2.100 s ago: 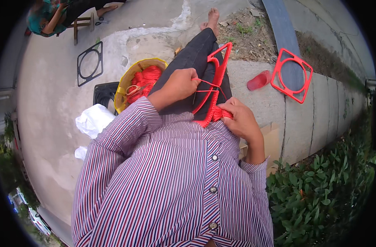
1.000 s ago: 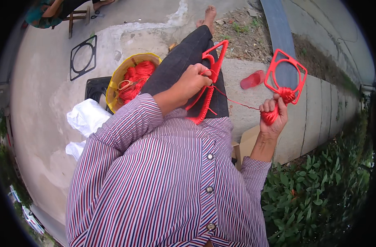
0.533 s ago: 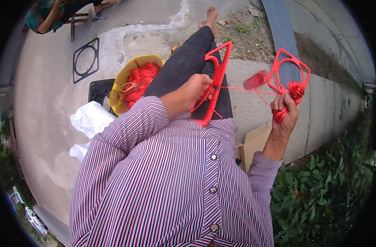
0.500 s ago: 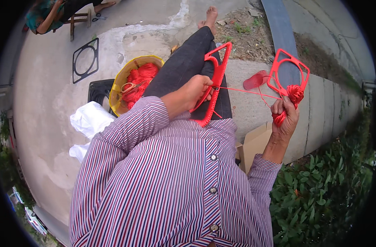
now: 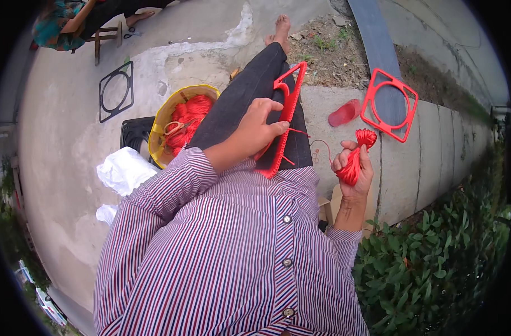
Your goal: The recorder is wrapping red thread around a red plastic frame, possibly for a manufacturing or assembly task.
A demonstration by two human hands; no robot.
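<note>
In the head view, the person sits on a concrete ledge with one dark-trousered leg stretched forward, and a red frame lies along that thigh. The left hand rests on the frame near its middle, fingers curled over its edge and thumb pressed to the wrapped side — it is closed on the frame and holds it steady against the leg.

The right hand is raised off to the right, well apart from the frame, and is clenched around a bundle of red cord whose tufted end sticks up above the fist. A thin red strand runs from the frame across the gap to this bundle, hanging slack in a loose curve.

Beyond the right hand, on the ledge top, lies a second red square frame with a ring inside, and just left of it a red sandal. To the left of the leg, on the ground, stands a yellow basket filled with red cord, with white plastic bags near it and a black frame farther off.
</note>
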